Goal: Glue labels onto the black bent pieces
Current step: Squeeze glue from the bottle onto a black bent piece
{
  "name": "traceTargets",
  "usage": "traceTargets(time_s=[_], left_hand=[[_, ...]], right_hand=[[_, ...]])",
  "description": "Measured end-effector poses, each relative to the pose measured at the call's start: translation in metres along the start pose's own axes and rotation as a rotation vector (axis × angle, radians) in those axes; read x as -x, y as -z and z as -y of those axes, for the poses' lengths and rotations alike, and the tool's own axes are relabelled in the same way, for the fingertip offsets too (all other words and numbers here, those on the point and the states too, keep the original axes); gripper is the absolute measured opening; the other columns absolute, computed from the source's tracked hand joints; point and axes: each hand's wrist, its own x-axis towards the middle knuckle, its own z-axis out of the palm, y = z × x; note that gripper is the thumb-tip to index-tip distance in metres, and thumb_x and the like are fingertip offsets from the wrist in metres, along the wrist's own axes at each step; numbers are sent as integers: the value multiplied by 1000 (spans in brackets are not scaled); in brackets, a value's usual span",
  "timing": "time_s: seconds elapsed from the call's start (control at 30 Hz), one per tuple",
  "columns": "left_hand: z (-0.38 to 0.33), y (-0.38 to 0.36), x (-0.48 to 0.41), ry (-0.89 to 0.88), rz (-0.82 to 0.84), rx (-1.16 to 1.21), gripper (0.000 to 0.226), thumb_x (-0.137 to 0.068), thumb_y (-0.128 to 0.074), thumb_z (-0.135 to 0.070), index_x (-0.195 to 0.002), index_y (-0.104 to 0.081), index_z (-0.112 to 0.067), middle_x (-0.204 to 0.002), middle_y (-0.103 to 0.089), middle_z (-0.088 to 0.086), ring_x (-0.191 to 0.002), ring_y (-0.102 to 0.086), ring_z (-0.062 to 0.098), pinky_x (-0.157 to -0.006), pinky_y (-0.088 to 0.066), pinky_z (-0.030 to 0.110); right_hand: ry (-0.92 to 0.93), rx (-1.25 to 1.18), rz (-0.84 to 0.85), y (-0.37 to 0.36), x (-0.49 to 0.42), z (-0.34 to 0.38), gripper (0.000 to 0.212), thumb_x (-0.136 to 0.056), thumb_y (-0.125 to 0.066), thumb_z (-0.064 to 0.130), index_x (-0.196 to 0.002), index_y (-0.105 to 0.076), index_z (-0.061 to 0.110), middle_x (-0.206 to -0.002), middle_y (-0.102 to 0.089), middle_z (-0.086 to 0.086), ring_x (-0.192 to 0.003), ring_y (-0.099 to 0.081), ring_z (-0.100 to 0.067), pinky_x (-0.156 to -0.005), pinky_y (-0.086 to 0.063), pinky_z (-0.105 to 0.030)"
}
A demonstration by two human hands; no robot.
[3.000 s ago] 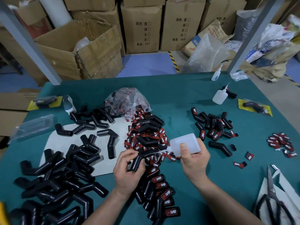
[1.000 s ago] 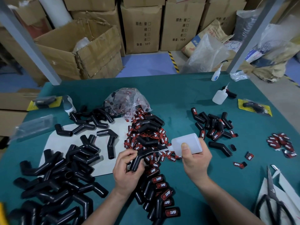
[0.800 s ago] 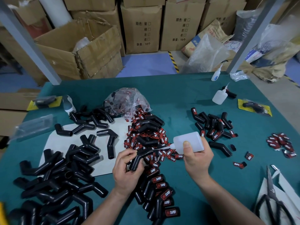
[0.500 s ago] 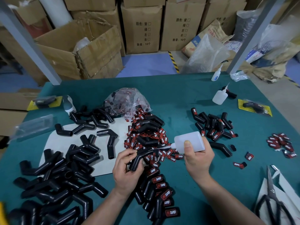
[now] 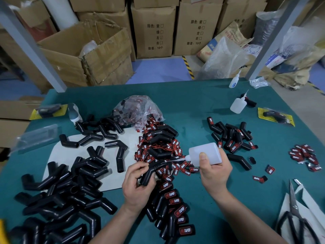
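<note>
Obs.: person's body in the head view, two hands and two forearms, nothing worn on them.

The left forearm (image 5: 121,226) enters the frame from about 7 o'clock and the right forearm (image 5: 241,217) from about 5 o'clock. Both are bare along the whole visible length, and skin runs uncovered to the bottom edge of the frame. The left hand (image 5: 138,185) sits just at 7 o'clock of frame centre and shows bare knuckles and fingers. The right hand (image 5: 215,175) sits at 4 o'clock of centre, back toward the camera, also bare. The right thumbnail (image 5: 202,156) is plain and looks cut short, though lens softness leaves that uncertain. The wide-angle lens makes both forearms broaden toward the frame edge.
</note>
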Motion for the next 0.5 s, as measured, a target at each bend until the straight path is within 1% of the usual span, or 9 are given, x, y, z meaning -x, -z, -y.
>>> traceTargets(time_s=[0.13, 0.17, 0.23, 0.3, 0.37, 0.43, 0.5], left_hand=[[-1, 1, -1, 3, 8, 9, 26, -92, -75, -16, -110, -62, -3, -110, -65, 11, -110, -67, 14, -99, -54, 27], [-1, 1, -1, 1, 10, 9, 26, -91, -75, -15, -110, -62, -3, -109, -66, 9, -111, -67, 14, -99, -54, 27], [-1, 0, -1, -3, 5, 0, 28, -87, -76, -10, -110, -62, -3, -110, -65, 9, -110, -67, 14, -98, -54, 26], [-1, 0, -1, -7, -12, -15, 30, -83, -76, -6, -110, -62, -4, -109, -65, 11, -108, -67, 15, -97, -54, 28], [-1, 0, -1, -14, -16, -24, 31, -82, -76, -5, -110, -63, -4, -106, -66, 14, -108, -67, 15, -96, -55, 28], [-1, 0, -1, -21, -14, -22, 31, -82, -76, -4, -110, -63, -4, -108, -66, 11, -108, -67, 14, -97, -54, 27], [-1, 0, -1, -28, -8, -18, 32, -82, -76, -3, -111, -62, -3, -109, -66, 7, -109, -67, 14, -97, -53, 26]], right_hand=[[0, -12, 11, -2, 3, -1, 6, -77, -67, 46, -81, -63, 44, -65, -62, 18, -53, -54, 2, -47, -42, -19], [-1, -15, 13, -2, 4, -1, 6, -77, -67, 45, -80, -63, 42, -64, -62, 18, -53, -53, 2, -47, -42, -16], [-1, -16, 10, -2, 5, -2, 13, -78, -67, 43, -74, -58, 35, -63, -61, 18, -52, -52, 3, -48, -41, -13], [-4, -9, 2, -1, 4, -3, 18, -78, -67, 44, -74, -54, 33, -62, -61, 19, -52, -51, 4, -48, -41, -13], [-11, -7, -8, -1, 3, -4, 20, -77, -67, 46, -75, -53, 32, -62, -61, 18, -51, -52, 3, -48, -42, -15], [-16, 0, -14, 0, 3, -5, 22, -77, -67, 48, -74, -53, 31, -62, -62, 17, -51, -52, 2, -47, -42, -18], [-5, 14, -10, -1, 4, -5, 21, -78, -67, 47, -74, -53, 33, -62, -61, 17, -51, -52, 3, -47, -41, -16]])
